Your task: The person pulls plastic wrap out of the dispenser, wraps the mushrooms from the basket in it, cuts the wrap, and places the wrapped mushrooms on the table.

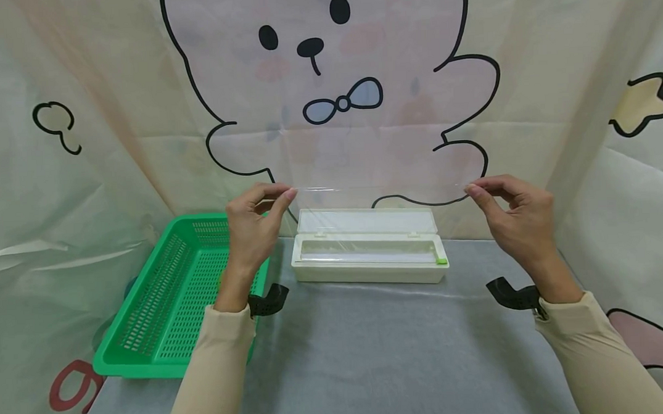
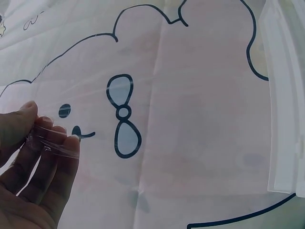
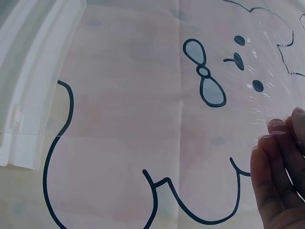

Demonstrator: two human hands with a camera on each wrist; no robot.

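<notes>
A sheet of clear plastic wrap (image 1: 331,189) stretches between both hands, its top edge a faint shiny line. My left hand (image 1: 254,219) pinches one corner between thumb and fingers; wrinkled film shows at those fingertips in the left wrist view. The other corner is pinched by my right hand (image 1: 512,217), with creases fanning out from its fingertips in the right wrist view. Below and between the hands stands a white plastic wrap dispenser box (image 1: 368,274), its lid (image 1: 365,221) swung up at the back. A small green piece (image 1: 442,261) sits at the box's right front corner.
A green slotted basket (image 1: 144,368) stands on the left, partly behind my left forearm. Grey cloth covers the table (image 1: 393,352). A printed curtain (image 1: 329,151) with a bear drawing hangs close behind the box, and more sheeting closes in both sides.
</notes>
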